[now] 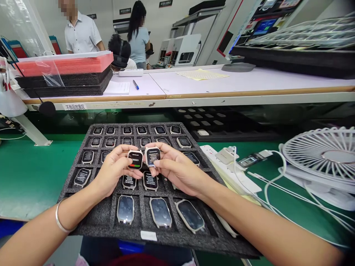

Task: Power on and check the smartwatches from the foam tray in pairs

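Observation:
My left hand (113,170) pinches a smartwatch body (135,159) whose lit screen shows a red and green bar. My right hand (177,168) grips a second watch body (152,156) with white text on its screen, right beside the first. Both are held just above a black foam tray (102,216) on the green bench. Several more watch bodies sit in the tray's pockets, such as a dark-screened one (125,209) in the near row. A silver bangle (59,218) circles my left wrist.
A white desk fan (321,155) lies at right with white cables (274,183) and a power strip (222,166). Another black tray (210,123) sits behind. A raised shelf (194,85) holds stacked foam trays (63,75), paper and a pen. People stand beyond it.

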`<state>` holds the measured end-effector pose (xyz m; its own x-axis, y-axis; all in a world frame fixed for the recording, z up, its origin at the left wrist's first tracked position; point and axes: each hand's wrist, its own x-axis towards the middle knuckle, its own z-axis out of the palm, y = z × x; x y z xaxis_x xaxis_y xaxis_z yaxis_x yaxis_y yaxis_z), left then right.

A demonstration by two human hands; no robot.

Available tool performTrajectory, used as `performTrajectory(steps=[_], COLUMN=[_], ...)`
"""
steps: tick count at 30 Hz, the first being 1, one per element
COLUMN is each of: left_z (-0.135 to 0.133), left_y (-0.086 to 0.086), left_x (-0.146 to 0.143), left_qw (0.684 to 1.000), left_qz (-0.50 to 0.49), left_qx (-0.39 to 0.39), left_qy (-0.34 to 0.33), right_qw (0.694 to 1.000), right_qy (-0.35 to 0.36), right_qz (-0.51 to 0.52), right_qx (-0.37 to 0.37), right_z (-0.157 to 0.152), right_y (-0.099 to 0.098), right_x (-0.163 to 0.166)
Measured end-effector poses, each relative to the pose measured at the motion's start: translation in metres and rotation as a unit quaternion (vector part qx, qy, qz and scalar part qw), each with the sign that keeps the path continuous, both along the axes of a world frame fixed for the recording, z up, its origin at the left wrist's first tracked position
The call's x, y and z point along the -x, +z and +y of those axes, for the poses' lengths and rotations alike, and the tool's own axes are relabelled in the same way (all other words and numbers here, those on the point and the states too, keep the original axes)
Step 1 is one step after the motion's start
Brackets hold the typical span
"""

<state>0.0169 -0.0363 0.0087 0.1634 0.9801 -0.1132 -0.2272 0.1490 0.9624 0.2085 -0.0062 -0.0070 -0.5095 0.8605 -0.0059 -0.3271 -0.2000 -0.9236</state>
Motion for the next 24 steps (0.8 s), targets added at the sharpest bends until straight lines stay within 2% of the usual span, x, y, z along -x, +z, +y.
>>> performTrajectory(steps=[24], left_z=[0.0012], left_y=[-0.0018], left_x=[0.0011], left_qw=[1.000], left_qz=[0.003], left_qx=[-0.001], left_qy=[-0.005], right_qw=[1.000], right_qy=[-0.004], right_qz=[-0.009], right_qx=[0.007], right_z=[0.0001], right_y=[0.0026], right_x=[0.0011])
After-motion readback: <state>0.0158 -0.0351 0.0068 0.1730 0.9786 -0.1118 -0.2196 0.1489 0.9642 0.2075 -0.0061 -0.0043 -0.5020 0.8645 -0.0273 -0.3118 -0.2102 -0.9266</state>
